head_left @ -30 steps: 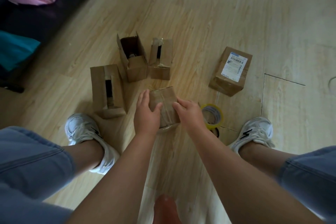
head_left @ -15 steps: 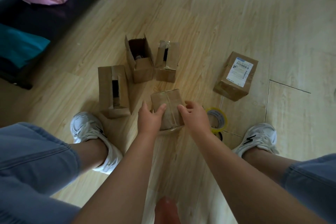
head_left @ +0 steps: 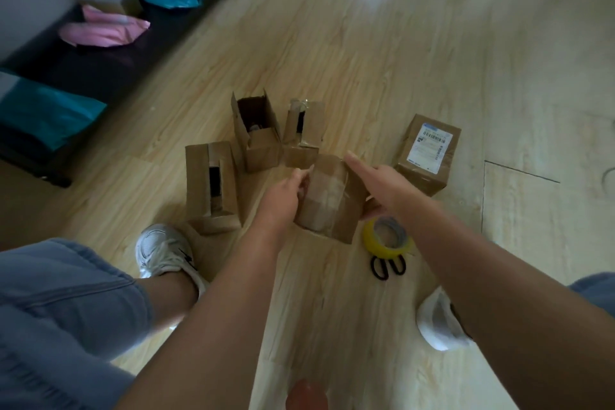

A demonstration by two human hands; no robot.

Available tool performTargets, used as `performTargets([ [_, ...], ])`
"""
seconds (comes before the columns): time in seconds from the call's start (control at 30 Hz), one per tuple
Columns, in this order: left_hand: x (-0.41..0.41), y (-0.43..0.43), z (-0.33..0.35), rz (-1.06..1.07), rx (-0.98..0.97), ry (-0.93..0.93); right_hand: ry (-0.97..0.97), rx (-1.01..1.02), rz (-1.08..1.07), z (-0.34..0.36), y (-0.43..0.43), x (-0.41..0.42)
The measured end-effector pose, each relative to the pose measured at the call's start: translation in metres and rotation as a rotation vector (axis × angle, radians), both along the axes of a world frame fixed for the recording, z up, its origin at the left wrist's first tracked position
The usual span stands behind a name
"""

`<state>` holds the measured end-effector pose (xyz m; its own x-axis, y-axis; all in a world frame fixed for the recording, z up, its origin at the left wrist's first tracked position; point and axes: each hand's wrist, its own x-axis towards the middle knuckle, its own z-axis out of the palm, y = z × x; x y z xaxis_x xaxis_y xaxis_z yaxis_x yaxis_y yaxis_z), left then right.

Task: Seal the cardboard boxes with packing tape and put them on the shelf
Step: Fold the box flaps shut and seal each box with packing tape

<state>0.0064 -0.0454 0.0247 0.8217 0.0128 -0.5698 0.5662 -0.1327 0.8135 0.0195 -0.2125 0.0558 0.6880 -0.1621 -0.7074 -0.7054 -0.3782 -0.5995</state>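
A small cardboard box (head_left: 329,200) with clear tape over its top sits tilted between both hands, above the wooden floor. My left hand (head_left: 283,196) grips its left side with curled fingers. My right hand (head_left: 382,186) holds the right side, index finger stretched along the top edge and thumb under the lower corner. A yellow roll of packing tape (head_left: 387,238) lies on the floor just under my right wrist. Three unsealed boxes stand beyond: one at the left (head_left: 211,186), one open-topped (head_left: 256,133), one narrow (head_left: 303,133).
A sealed box with a white label (head_left: 429,153) lies to the right. Black scissors (head_left: 387,268) lie beside the tape. A low dark shelf (head_left: 100,73) at the left holds pink (head_left: 103,30) and teal bags (head_left: 50,110). My shoes (head_left: 163,253) flank the work spot.
Both hands have raised the taped box off the floor and tilted it. The right index finger has straightened. The view has lifted, and the scissors now show.
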Motion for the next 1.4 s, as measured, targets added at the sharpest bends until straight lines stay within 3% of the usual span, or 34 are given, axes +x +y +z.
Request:
performTargets([
  [0.3,0.03,-0.016,0.088,-0.27,0.079,-0.31,-0.067,0.113,0.0,0.091,-0.018,0.01],
  [0.5,0.05,-0.025,0.148,-0.282,0.053,-0.423,-0.216,0.161,-0.063,0.141,-0.026,0.015],
  [0.63,0.064,-0.014,0.18,-0.143,0.115,-0.494,-0.317,0.259,-0.101,0.173,-0.04,0.022],
  [0.7,0.07,-0.007,0.189,-0.04,0.081,-0.447,-0.382,0.353,-0.143,0.181,-0.045,0.021],
  [0.77,0.07,-0.004,0.195,0.031,-0.05,-0.285,-0.423,0.502,-0.223,0.183,-0.046,0.019],
  [0.83,0.069,-0.005,0.195,0.016,-0.279,-0.122,-0.432,0.61,-0.268,0.181,-0.044,0.017],
  [0.9,0.066,-0.007,0.192,-0.058,-0.421,-0.084,-0.433,0.652,-0.25,0.178,-0.042,0.016],
  [1.13,0.063,0.002,0.191,-0.04,-0.437,-0.149,-0.361,0.447,0.012,0.174,-0.047,0.012],
  [1.4,0.06,0.002,0.205,-0.11,-0.376,-0.349,-0.411,0.34,0.052,0.176,-0.047,0.016],
])
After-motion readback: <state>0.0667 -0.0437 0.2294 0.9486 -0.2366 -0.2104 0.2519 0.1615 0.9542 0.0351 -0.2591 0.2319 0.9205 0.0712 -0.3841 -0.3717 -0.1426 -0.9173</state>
